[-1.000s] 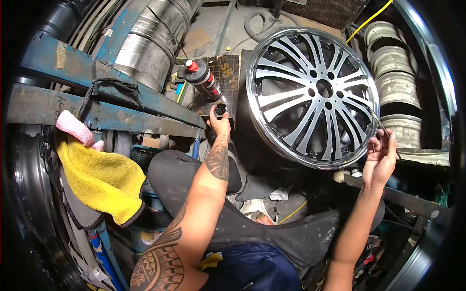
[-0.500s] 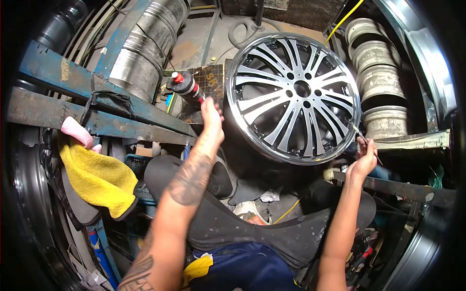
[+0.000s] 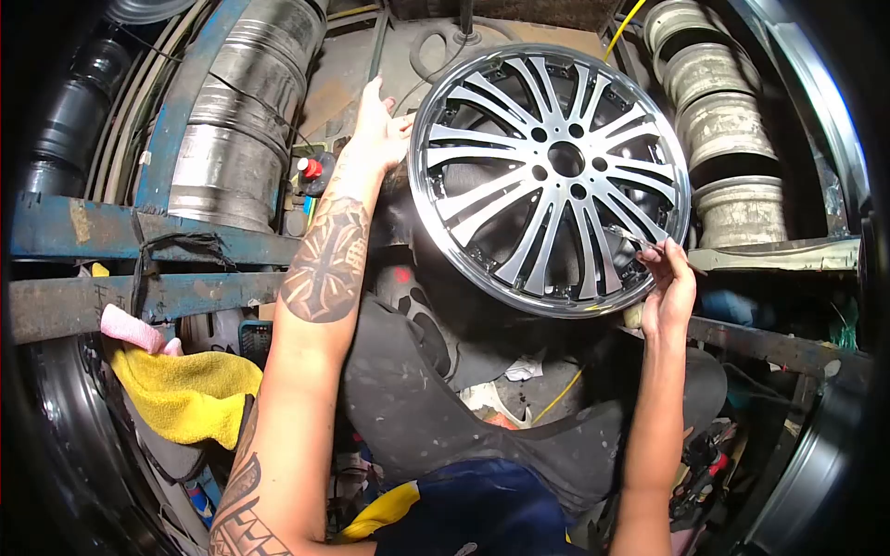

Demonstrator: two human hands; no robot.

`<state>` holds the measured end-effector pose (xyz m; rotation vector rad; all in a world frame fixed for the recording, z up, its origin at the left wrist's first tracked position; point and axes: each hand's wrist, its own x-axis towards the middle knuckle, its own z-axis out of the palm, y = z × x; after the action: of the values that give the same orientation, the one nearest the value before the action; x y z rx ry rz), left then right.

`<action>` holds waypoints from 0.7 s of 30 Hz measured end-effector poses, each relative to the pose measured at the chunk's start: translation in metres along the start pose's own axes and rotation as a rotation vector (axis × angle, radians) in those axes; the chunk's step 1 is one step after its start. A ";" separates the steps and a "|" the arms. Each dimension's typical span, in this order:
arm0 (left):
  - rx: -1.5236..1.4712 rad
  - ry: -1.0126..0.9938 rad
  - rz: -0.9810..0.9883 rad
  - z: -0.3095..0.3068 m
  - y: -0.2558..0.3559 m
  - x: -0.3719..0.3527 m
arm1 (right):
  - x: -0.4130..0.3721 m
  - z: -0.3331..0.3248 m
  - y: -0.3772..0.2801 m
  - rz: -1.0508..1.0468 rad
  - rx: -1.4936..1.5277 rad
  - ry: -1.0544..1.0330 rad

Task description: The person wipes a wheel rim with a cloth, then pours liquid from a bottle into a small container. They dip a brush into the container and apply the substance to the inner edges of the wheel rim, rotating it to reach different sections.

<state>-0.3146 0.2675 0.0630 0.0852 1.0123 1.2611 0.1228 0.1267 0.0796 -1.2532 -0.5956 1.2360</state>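
A silver and black alloy wheel [image 3: 565, 159] stands tilted in front of me, its face towards me. My left hand [image 3: 378, 128] is raised beside the wheel's upper left rim, fingers apart and holding nothing. The red cap of a dark bottle [image 3: 310, 168] shows just left of my left forearm, which hides much of the bottle. At the wheel's lower right edge, my right hand [image 3: 669, 278] pinches a thin brush-like tool [image 3: 629, 238], its tip over the spokes.
Stacked metal rims stand at the left [image 3: 232, 139] and right [image 3: 728, 134]. A blue metal frame [image 3: 83, 232] crosses the left side, with a yellow cloth [image 3: 190, 394] and a pink cloth [image 3: 134, 329] below it. A yellow cord [image 3: 558, 397] lies on the floor between my legs.
My left hand has moved up and away from the bottle, towards the wheel's upper left side. My right hand has shifted left with the tool, further over the wheel. The view has shifted slightly.
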 end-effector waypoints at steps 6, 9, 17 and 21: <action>0.074 0.091 -0.006 0.004 -0.004 -0.002 | 0.001 0.016 0.004 -0.023 -0.055 0.050; 0.053 0.173 0.006 0.015 -0.009 -0.017 | 0.013 0.004 0.007 -0.022 -0.023 0.013; -0.065 0.311 0.044 -0.003 -0.065 -0.088 | 0.084 -0.011 -0.009 -0.134 -0.274 -0.005; -0.007 0.225 -0.134 -0.025 -0.079 -0.122 | 0.127 -0.035 -0.024 -0.138 -0.242 -0.186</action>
<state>-0.2674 0.1281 0.0746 -0.1312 1.1863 1.1692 0.2003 0.2337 0.0578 -1.2795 -0.9754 1.1978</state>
